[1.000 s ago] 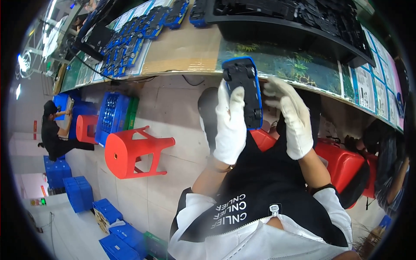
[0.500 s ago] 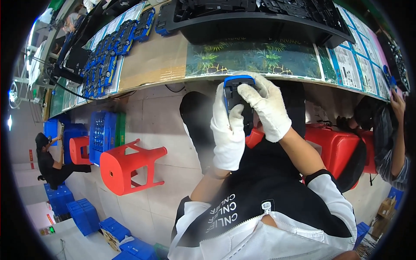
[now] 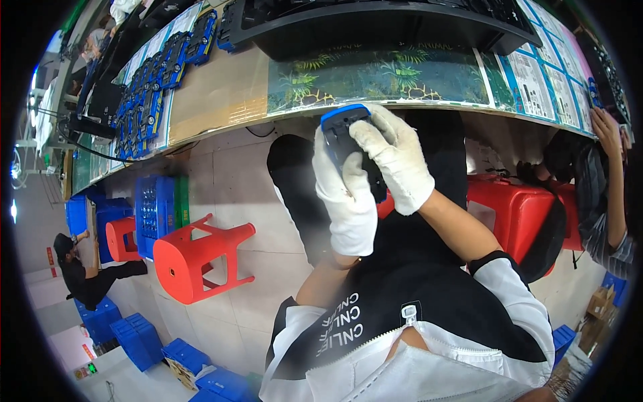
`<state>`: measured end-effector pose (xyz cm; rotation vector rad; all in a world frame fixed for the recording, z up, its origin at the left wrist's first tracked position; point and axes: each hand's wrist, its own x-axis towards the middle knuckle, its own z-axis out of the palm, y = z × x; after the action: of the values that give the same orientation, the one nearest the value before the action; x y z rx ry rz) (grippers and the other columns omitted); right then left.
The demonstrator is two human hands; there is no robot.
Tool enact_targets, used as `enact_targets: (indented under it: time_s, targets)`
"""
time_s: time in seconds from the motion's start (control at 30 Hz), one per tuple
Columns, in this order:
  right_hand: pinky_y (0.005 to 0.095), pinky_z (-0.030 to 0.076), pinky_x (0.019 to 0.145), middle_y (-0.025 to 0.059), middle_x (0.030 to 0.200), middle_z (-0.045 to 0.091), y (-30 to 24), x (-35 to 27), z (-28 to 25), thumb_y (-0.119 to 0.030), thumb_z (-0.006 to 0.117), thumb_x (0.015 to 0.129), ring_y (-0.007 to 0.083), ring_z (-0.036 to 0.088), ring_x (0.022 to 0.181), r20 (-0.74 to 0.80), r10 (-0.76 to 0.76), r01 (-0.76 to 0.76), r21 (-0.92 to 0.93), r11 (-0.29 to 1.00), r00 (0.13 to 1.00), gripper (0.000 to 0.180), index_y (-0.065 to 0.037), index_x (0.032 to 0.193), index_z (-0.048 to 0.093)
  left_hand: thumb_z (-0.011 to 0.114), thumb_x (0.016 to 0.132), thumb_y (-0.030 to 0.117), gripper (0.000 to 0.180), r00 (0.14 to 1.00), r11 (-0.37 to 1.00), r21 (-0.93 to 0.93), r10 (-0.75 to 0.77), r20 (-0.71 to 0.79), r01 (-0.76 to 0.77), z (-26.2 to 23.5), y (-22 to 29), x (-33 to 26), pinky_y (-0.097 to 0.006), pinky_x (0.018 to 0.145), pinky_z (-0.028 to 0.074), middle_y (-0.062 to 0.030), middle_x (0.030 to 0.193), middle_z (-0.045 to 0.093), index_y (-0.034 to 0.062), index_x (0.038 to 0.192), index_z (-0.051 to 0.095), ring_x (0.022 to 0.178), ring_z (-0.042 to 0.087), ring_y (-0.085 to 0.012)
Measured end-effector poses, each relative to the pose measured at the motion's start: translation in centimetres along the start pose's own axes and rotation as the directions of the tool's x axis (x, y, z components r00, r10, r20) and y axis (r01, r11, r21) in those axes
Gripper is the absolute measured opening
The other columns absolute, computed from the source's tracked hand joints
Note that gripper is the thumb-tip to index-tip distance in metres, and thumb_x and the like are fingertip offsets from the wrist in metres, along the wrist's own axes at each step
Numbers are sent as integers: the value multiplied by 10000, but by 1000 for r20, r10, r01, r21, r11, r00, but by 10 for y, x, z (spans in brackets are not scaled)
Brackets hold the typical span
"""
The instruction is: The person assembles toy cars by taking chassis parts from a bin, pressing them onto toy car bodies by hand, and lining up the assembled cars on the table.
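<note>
Both my hands wear white gloves and hold one dark device with a blue rim [image 3: 343, 131] just in front of the workbench edge [image 3: 429, 106]. My left hand [image 3: 343, 197] grips its left side from below. My right hand [image 3: 396, 157] wraps over its right side and covers most of its face. The lower part of the device is hidden behind the gloves. I sit with my dark trousers below the hands.
A green patterned mat [image 3: 382, 74] lies on the bench. Rows of blue-rimmed devices [image 3: 151, 80] line the left bench. A red stool [image 3: 201, 258] lies tipped over at left; blue crates [image 3: 155, 211] stand beside it. Another person's arm [image 3: 613, 181] is at right.
My hands have brought the device down and toward me, away from the bench top. My right hand has closed further over its face.
</note>
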<state>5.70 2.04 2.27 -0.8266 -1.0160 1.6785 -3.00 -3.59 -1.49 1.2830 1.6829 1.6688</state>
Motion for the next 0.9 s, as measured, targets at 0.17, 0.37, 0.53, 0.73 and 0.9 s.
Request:
enact_targets:
  time_s: [0.17,0.37,0.53,0.73,0.9]
  targets:
    - [287,483,943,99,1246,640,4,1,-10,-164,687,937,151,606,1097,61,79,-75,-67,995,995,491,7,1372,536,510,1063,250,458,999,996,-85,-31,-41,27,-7,-2,15,-319,923,469,-133,1179,649,-29,1424,468,1013,594,-186]
    - [278,514,833,87,1136,643,9,-2,-12,-146,708,907,113,610,942,10,188,-181,-220,959,982,464,-4,1327,573,526,1055,235,458,999,1000,8,-13,-34,14,-13,-10,14,-320,919,474,-138,1184,642,-27,1426,467,1012,596,-187]
    - [290,479,934,74,1187,650,8,6,-4,-194,684,949,133,601,1036,30,75,-76,41,996,997,414,-6,1304,583,518,1050,223,492,999,999,-37,-16,52,18,-6,4,10,-336,969,468,-191,1283,621,-18,1468,424,1113,609,-244]
    - [270,486,878,41,1053,688,9,0,-2,-170,697,938,103,606,961,-39,129,-129,12,992,991,292,-15,1183,662,540,1000,128,528,991,990,29,135,9,-135,8,-13,-7,-377,939,499,-209,1310,575,-5,1487,384,1134,615,-295]
    - [252,484,845,24,1008,679,9,-3,-3,-164,693,936,89,597,919,-50,81,-82,-12,997,995,244,-28,1138,677,552,1010,128,545,996,996,58,62,66,-66,3,-8,-8,-379,960,489,-209,1330,565,7,1507,363,1155,605,-302]
